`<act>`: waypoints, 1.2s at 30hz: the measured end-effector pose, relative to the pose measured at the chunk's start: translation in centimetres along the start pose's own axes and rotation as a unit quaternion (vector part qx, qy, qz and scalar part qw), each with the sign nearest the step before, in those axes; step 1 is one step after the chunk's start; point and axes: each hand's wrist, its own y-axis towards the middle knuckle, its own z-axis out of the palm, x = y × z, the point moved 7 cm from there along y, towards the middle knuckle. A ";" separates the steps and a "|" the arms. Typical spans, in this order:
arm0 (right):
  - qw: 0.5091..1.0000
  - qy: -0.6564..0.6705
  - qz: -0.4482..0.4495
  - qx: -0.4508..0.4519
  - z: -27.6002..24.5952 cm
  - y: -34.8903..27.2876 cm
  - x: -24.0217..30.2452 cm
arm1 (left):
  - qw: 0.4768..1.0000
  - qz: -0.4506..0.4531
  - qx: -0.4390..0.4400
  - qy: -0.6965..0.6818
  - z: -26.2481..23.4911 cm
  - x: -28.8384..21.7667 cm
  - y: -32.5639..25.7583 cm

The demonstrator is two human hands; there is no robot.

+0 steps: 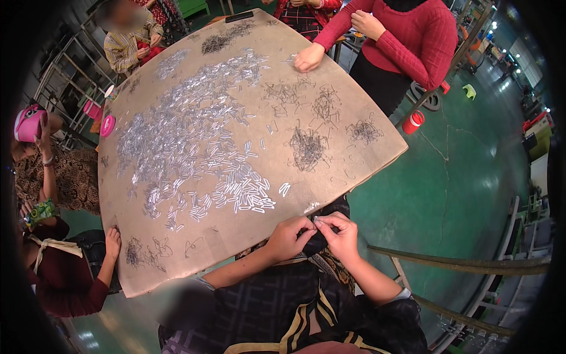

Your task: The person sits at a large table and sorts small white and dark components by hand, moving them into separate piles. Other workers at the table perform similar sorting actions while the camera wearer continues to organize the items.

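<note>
My left hand (288,239) and my right hand (340,237) meet just past the table's near edge, above my lap. Both pinch with thumb and finger, and between the fingertips is something small and thin that I cannot make out. On the brown-covered table (236,248) lies a wide spread of shiny, elongated metal loops (244,192). Two loose loops (284,189) rest apart from it, not far from my hands. To the right of the spread are tangled heaps of thin dark wire pieces (308,149).
Several people stand or sit round the table; a co-worker's hand (309,58) rests on its far right side. Another hand (112,242) touches the left edge. A pink round container (107,125) sits at the left rim. A red bucket (414,122) and metal rails (460,265) are at right.
</note>
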 end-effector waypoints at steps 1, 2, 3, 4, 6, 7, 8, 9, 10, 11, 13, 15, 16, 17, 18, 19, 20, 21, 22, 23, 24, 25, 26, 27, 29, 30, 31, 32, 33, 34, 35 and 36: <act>1.000 -0.008 -0.007 0.000 0.0 0.0 0.2 | 1.000 -0.004 0.003 0.005 0.0 0.0 0.0; 1.000 -0.017 -0.014 -0.001 0.0 -0.1 0.4 | 1.000 -0.008 0.006 0.010 0.0 0.1 0.0; 0.999 -0.026 -0.020 -0.002 0.0 -0.1 0.5 | 1.000 -0.013 0.007 0.013 0.1 0.2 -0.1; 0.999 -0.036 -0.027 -0.003 -0.1 -0.1 0.7 | 1.000 -0.018 0.009 0.015 0.2 0.5 -0.2; 0.998 -0.040 -0.049 -0.001 0.1 -0.1 1.3 | 0.999 -0.028 0.019 0.028 0.3 1.0 -0.3; 0.997 -0.042 -0.060 0.000 0.1 -0.1 1.6 | 0.998 -0.034 0.028 0.039 0.1 1.2 -0.3; 0.997 -0.044 -0.065 0.003 0.2 -0.2 1.5 | 0.997 -0.039 0.037 0.049 0.0 1.4 -0.4; 0.996 -0.045 -0.071 0.007 0.3 -0.3 1.2 | 0.996 -0.047 0.059 0.048 -0.1 1.7 -0.3; 0.996 -0.046 -0.077 0.010 0.4 -0.4 1.1 | 0.994 -0.054 0.080 0.047 -0.4 2.1 -0.1; 0.995 -0.049 -0.081 0.010 0.4 -0.3 1.2 | 0.992 -0.062 0.102 0.045 -0.7 2.4 0.3; 0.994 -0.055 -0.094 0.013 0.5 -0.3 1.4 | 0.988 -0.111 0.075 0.078 -2.7 2.5 2.4; 0.994 -0.058 -0.093 0.015 0.6 -0.4 1.5 | 0.988 -0.076 0.006 0.133 -4.4 3.6 4.7; 0.994 -0.057 -0.093 0.018 0.7 -0.4 1.5 | 0.984 -0.061 -0.029 0.164 -5.1 4.1 6.1; 0.994 -0.055 -0.095 0.021 0.8 -0.5 1.4 | 0.978 -0.044 -0.064 0.195 -5.5 4.6 7.6; 0.994 -0.056 -0.094 0.023 0.9 -0.5 1.3 | 0.970 -0.002 -0.100 0.221 -5.6 5.0 9.2; 0.994 -0.057 -0.095 0.024 1.1 -0.6 1.2 | 0.959 0.041 -0.136 0.246 -5.4 5.4 10.6; 0.993 -0.059 -0.096 0.026 1.2 -0.6 1.3 | 0.944 0.084 -0.170 0.269 -4.9 5.5 11.7; 0.993 -0.061 -0.097 0.027 1.3 -0.7 1.3 | 0.941 0.080 -0.160 0.287 -3.9 6.0 12.6; 0.993 -0.062 -0.100 0.029 1.3 -0.8 1.3 | 0.937 0.076 -0.150 0.306 -3.0 6.4 13.4; 0.993 -0.061 -0.098 0.033 1.4 -0.9 1.2 | 0.932 0.071 -0.141 0.325 -2.5 6.7 14.0; 0.993 -0.059 -0.095 0.036 1.5 -1.1 1.0 | 0.936 0.067 -0.113 0.327 -2.1 7.1 14.5; 0.993 -0.058 -0.091 0.040 1.6 -1.2 0.8 | 0.939 0.062 -0.084 0.328 -1.9 7.5 14.9; 0.993 -0.061 -0.096 0.045 1.6 -1.2 0.9 | 0.941 0.057 -0.056 0.329 -1.7 7.9 15.3; 0.993 -0.061 -0.095 0.046 1.6 -1.3 0.8 | 0.949 0.037 -0.052 0.310 -2.1 7.8 15.6; 0.992 -0.063 -0.093 0.049 1.5 -1.3 0.7 | 0.962 -0.005 -0.044 0.270 -3.5 7.6 16.3; 0.993 -0.061 -0.088 0.049 1.4 -1.2 0.7 | 0.967 0.001 -0.081 0.242 -4.6 6.8 16.5; 0.994 -0.059 -0.083 0.050 1.4 -1.1 0.8 | 0.970 0.006 -0.119 0.214 -5.8 6.1 16.6; 0.994 -0.057 -0.079 0.051 1.4 -1.1 0.9 | 0.970 0.011 -0.156 0.186 -7.0 5.5 16.5; 0.994 -0.057 -0.079 0.052 1.4 -1.1 0.8 | 0.968 0.011 -0.166 0.187 -7.7 5.3 16.6; 0.994 -0.058 -0.079 0.054 1.5 -1.0 0.7 | 0.966 0.011 -0.176 0.189 -8.3 5.1 16.7; 0.994 -0.059 -0.079 0.055 1.6 -1.0 0.6 | 0.964 0.010 -0.186 0.191 -8.9 4.8 16.7; 0.993 -0.057 -0.082 0.059 1.7 -1.0 0.7 | 0.947 0.067 -0.199 0.244 -9.1 3.3 16.3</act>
